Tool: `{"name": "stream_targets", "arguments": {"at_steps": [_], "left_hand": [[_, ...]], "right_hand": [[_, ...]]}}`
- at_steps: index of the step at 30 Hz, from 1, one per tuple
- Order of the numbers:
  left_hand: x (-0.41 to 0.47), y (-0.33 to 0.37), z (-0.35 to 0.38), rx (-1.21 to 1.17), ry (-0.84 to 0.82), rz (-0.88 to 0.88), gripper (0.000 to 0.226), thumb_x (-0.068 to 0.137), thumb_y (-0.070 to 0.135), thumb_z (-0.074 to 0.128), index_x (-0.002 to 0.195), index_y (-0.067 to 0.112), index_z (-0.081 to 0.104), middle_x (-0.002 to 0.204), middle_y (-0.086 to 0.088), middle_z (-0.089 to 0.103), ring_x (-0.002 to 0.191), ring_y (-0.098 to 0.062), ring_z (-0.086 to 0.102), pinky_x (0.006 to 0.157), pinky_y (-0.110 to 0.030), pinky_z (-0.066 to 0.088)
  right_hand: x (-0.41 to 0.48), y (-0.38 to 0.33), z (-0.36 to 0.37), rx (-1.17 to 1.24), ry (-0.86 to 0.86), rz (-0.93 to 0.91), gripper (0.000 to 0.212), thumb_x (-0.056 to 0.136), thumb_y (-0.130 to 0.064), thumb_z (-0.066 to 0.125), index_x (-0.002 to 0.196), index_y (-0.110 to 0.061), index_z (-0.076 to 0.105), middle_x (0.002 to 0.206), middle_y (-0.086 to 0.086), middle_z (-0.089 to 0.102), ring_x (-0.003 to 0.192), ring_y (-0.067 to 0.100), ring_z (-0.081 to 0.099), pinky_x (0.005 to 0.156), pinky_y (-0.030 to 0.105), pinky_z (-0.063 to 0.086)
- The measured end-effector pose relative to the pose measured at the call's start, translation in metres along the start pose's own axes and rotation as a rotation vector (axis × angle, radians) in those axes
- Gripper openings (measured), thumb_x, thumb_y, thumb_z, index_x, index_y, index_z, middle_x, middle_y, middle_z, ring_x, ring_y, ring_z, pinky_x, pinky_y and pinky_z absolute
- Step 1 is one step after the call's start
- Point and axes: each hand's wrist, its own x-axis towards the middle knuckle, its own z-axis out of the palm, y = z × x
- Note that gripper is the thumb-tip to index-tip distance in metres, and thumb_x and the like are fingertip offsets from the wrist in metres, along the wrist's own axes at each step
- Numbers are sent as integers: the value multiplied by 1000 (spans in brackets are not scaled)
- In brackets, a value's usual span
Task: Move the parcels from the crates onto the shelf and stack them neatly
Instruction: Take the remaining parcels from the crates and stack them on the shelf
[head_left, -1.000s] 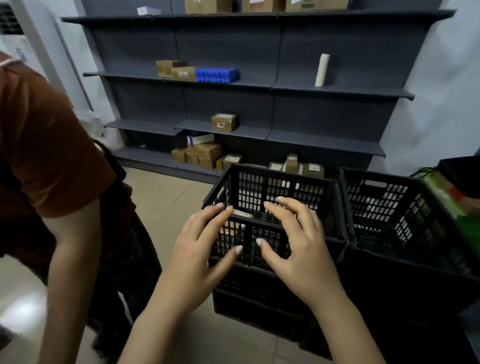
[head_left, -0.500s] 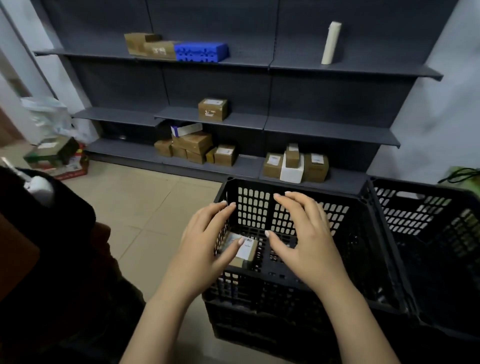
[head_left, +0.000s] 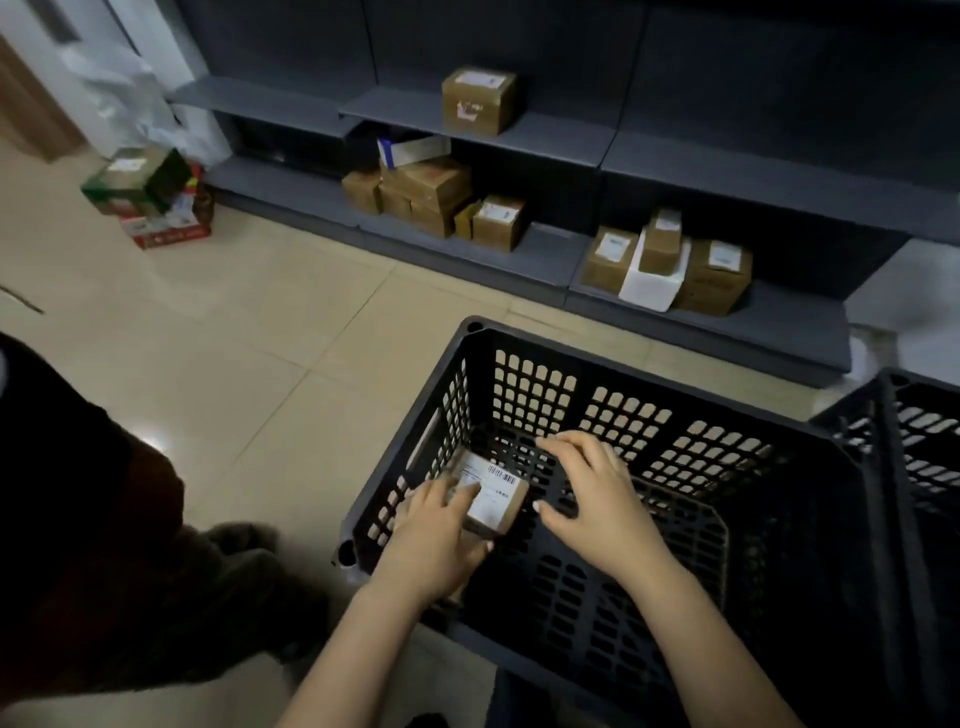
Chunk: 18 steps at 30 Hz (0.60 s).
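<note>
Another person's dark clothing (head_left: 78, 519) fills the lower left corner. Beyond it, on the tiled floor (head_left: 270, 332), printed cartons (head_left: 148, 197) sit stacked, with a white plastic bag (head_left: 124, 98) behind them. The grey shelf (head_left: 291, 189) runs across the back. On its bottom level is a cluster of brown parcels (head_left: 426, 195) with a white and blue box (head_left: 413, 150) on top. On the level above stands a single brown parcel (head_left: 478, 101). Further right on the bottom level, a white box (head_left: 652, 283) stands between two more brown parcels, with a small one (head_left: 661, 241) on top of it.

In front is a black crate (head_left: 675, 384). Inside it, close to its left wall, lies a small brown parcel (head_left: 501, 501), label and barcode facing up. The left hand (head_left: 436, 535) has its grip on this parcel, with the fingers across the label and the thumb at the near edge. I cannot tell whether the parcel rests on the crate floor. The right hand (head_left: 597, 499) is just beside it, its grip released and fingers spread. A second black crate (head_left: 924, 431) stands at the far right.
</note>
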Motion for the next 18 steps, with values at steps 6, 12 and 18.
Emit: {"name": "stream_targets", "arguments": {"at_steps": [6,12,18], "left_hand": [[36,2,28,114,-261,-253,80,85,53,58,150,25,20,156,-8,15,144,-31,13,114,-44,18],[53,0,46,140,-395,-414,82,83,52,61,148,25,20,157,-10,11,145,-34,8,114,-48,18],[57,-3,54,152,-495,-479,78,85,49,60,147,22,22,153,-12,15,142,-35,14,112,-46,24]], "right_hand": [[45,50,56,20,-242,-1,68,83,-36,68,143,-30,34,138,-8,31,130,13,27,112,36,27],[66,71,108,24,-433,5,76,81,-33,70,145,-28,28,154,1,17,141,23,14,114,41,22],[76,74,137,0,-570,42,94,80,-38,74,151,-32,13,160,3,-6,145,29,-5,116,47,14]]}}
